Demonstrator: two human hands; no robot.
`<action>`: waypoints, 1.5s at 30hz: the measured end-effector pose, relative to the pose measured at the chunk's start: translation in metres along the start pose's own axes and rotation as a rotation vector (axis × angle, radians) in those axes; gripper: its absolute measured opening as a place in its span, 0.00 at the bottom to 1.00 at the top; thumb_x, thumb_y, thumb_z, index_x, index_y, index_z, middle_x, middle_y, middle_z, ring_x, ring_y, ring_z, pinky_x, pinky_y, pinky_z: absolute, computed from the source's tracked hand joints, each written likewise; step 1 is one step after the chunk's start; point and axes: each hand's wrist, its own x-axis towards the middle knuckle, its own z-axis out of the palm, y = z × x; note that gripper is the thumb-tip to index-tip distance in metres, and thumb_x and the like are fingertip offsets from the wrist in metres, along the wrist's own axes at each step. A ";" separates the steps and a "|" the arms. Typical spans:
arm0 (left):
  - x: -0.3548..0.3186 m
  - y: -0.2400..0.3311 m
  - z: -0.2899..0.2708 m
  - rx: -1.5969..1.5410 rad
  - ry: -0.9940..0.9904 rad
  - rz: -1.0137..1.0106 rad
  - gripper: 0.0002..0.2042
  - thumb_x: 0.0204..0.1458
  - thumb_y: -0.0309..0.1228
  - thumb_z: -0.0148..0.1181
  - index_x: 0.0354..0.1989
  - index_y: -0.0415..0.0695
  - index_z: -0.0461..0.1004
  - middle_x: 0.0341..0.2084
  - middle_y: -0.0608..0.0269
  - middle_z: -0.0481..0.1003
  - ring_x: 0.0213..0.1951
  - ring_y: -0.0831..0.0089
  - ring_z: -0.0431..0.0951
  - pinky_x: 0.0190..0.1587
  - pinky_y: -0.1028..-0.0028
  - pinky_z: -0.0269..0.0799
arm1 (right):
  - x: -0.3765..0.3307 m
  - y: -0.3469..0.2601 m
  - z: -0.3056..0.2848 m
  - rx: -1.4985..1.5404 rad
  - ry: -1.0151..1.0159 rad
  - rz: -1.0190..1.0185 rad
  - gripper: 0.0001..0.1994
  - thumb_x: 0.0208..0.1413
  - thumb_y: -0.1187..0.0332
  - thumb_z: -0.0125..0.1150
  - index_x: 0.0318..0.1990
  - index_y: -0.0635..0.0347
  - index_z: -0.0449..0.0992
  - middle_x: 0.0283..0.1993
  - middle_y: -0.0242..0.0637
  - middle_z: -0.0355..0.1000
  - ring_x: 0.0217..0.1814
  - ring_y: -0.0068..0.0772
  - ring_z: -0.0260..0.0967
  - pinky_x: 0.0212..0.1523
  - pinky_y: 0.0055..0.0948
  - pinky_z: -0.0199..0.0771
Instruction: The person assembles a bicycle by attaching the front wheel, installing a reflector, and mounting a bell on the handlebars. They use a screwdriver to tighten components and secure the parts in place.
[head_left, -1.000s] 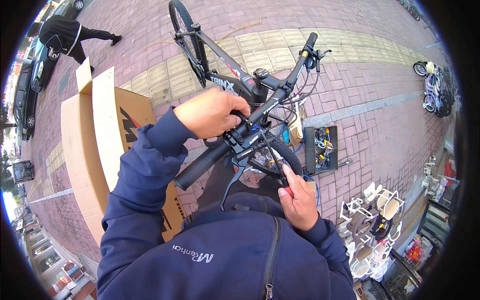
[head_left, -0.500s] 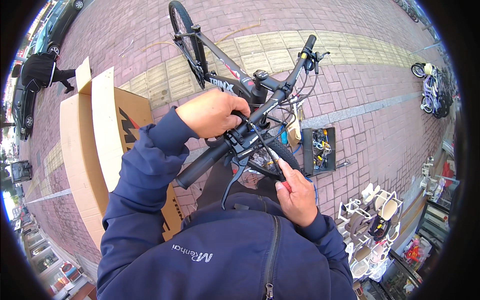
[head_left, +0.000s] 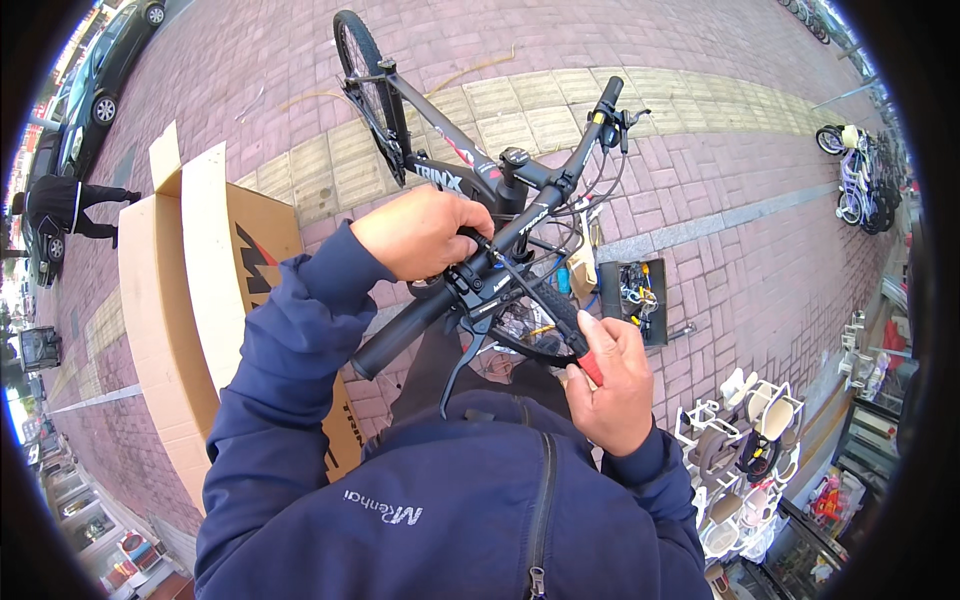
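A black bicycle [head_left: 452, 160] stands in front of me, its handlebar [head_left: 520, 225] running from the lower left grip [head_left: 392, 338] to the upper right grip. My left hand [head_left: 425, 232] wraps over the bar by the brake lever clamp [head_left: 478, 290]. My right hand [head_left: 610, 382] holds a red-handled tool [head_left: 588, 365] whose dark shaft points up-left at that clamp. The brake lever [head_left: 458, 362] hangs down below the bar. The front wheel shows beneath the handlebar, mostly hidden by my arms.
A large open cardboard box [head_left: 190, 300] stands at my left. A black tool tray [head_left: 633, 300] lies on the brick pavement to the right. A white rack with helmets [head_left: 740, 450] is at lower right. Small bicycles [head_left: 862, 175] are parked far right. A person in black [head_left: 65, 205] and cars [head_left: 105, 75] are far left.
The person in black at far left has walked further down along the cars. My hands stay on the handlebar and tool with hardly any shift.
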 end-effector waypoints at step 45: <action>-0.004 0.002 0.011 0.056 0.045 -0.046 0.11 0.58 0.32 0.61 0.47 0.44 0.79 0.31 0.50 0.80 0.35 0.51 0.80 0.39 0.60 0.74 | -0.020 0.022 0.026 0.868 0.268 0.572 0.19 0.67 0.62 0.59 0.57 0.66 0.67 0.39 0.37 0.71 0.31 0.21 0.68 0.34 0.21 0.73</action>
